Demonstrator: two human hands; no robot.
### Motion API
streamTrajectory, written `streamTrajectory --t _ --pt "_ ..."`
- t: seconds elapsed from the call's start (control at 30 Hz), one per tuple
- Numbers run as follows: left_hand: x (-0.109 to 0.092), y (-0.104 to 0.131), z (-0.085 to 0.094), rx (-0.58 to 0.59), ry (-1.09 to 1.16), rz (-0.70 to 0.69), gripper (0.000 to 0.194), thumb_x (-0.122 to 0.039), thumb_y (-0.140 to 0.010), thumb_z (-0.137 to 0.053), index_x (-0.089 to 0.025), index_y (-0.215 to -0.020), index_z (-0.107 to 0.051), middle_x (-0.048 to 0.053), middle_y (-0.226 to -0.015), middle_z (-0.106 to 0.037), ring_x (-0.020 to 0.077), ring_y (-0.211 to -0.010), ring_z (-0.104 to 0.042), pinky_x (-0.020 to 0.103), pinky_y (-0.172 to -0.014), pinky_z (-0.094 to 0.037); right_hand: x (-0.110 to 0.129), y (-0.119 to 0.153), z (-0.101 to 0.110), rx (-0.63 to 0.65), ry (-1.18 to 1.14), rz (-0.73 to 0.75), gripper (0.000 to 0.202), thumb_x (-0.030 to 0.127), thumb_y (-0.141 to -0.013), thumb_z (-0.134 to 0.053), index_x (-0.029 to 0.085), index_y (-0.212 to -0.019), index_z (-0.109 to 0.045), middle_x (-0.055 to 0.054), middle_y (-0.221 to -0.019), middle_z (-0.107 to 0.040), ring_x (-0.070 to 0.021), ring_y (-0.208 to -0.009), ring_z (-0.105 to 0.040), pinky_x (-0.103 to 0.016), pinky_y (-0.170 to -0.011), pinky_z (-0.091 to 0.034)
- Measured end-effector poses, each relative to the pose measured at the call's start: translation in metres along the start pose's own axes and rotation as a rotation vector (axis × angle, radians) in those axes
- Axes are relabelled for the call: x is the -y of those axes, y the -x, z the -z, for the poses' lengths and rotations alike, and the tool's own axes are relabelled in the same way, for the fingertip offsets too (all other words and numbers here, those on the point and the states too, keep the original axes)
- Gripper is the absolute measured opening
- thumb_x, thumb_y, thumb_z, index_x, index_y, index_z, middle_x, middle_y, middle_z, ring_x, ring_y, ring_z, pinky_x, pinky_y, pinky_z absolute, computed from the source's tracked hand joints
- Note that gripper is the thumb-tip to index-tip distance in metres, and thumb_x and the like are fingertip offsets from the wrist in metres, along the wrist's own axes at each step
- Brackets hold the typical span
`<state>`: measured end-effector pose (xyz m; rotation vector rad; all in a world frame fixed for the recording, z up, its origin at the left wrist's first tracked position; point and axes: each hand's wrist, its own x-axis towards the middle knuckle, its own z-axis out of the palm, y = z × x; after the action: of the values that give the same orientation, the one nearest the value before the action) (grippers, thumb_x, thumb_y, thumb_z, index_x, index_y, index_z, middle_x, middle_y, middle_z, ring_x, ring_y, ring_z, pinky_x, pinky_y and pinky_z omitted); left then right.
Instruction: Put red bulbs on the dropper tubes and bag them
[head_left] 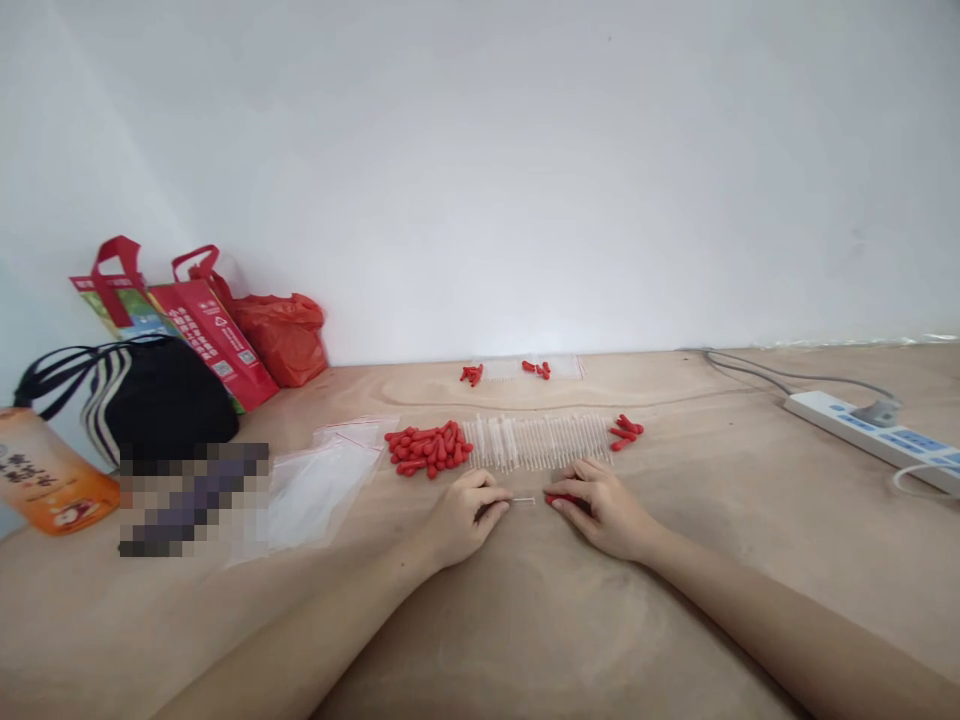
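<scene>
Two pinches — left hand [463,516] on thin rod [526,500], right hand [606,512], at three o'clock, on red piece [555,498] — likely light; grip mid-length.

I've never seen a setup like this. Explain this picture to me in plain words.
There is no machine here: a person works with two bare hands. The single picture comes from a camera worn on the head, looking forward and down. The left hand holds a thin pale rod; the right hand pinches a red piece. The two pieces are apart. Beyond the hands, on the wooden table, lies a row of thin clear rods, with a red pile at its left end. Clear plastic bags lie further left; a power strip is at the right.
</scene>
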<state>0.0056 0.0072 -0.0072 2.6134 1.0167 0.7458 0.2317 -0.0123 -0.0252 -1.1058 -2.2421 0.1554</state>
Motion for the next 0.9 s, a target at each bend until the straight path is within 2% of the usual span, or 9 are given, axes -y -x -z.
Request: streamTrajectory --t 0.2,0.5,0.7,0.8,0.9 --pt "0.0 -0.001 0.0 0.027 0.047 0.036 0.024 -0.023 -0.08 -0.053 -0.019 -0.1 -0.064 0.004 -0.081 -0.057 0.0144 -0.075 -0.054 0.027 -0.071 -0.044 0.0 0.0 0.0 -0.035 0.011 -0.046 0.02 0.026 -0.08 -0.05 0.021 -0.094 -0.063 -0.006 -0.083 -0.059 -0.0179 -0.078 -0.052 -0.034 -0.071 -0.042" --pt "-0.003 -0.012 -0.005 0.017 -0.027 0.054 0.015 -0.02 -0.082 -0.05 -0.018 -0.079 -0.065 0.003 -0.079 -0.06 0.016 -0.077 -0.054 0.027 -0.071 -0.041 -0.001 0.001 0.001 -0.073 0.078 -0.058 0.017 0.026 -0.083 -0.047 0.024 -0.087 -0.063 -0.005 -0.083 -0.059 -0.0177 -0.077 -0.054 -0.033 -0.068 -0.039" --pt "-0.006 -0.016 -0.007 0.008 -0.022 0.07 0.011 -0.02 -0.083 -0.047 -0.018 -0.08 -0.058 0.002 -0.082 -0.063 0.0171 -0.081 -0.055 0.029 -0.073 -0.038 -0.001 -0.001 0.0 -0.093 0.006 -0.119 0.012 0.02 -0.082 -0.044 0.02 -0.086 -0.056 -0.004 -0.085 -0.059 -0.016 -0.076 -0.054 -0.031 -0.068 -0.038" --pt "-0.006 -0.015 -0.006 -0.01 -0.018 0.094 0.009 -0.021 -0.082 -0.05 -0.018 -0.08 -0.057 0.001 -0.081 -0.063 0.0165 -0.079 -0.056 0.029 -0.074 -0.038 0.001 -0.002 0.0 -0.057 0.018 -0.119 0.008 0.021 -0.081 -0.046 0.02 -0.081 -0.054 -0.003 -0.08 -0.06 -0.0159 -0.075 -0.054 -0.031 -0.068 -0.035" --pt "-0.006 -0.013 -0.005 -0.007 -0.017 0.091 0.009 -0.022 -0.081 -0.051 -0.018 -0.08 -0.059 0.001 -0.078 -0.064 0.0158 -0.075 -0.056 0.029 -0.073 -0.037 0.002 -0.001 0.0 -0.067 0.026 -0.115 0.01 0.023 -0.081 -0.047 0.02 -0.086 -0.055 -0.003 -0.08 -0.06 -0.0161 -0.074 -0.054 -0.031 -0.068 -0.034"
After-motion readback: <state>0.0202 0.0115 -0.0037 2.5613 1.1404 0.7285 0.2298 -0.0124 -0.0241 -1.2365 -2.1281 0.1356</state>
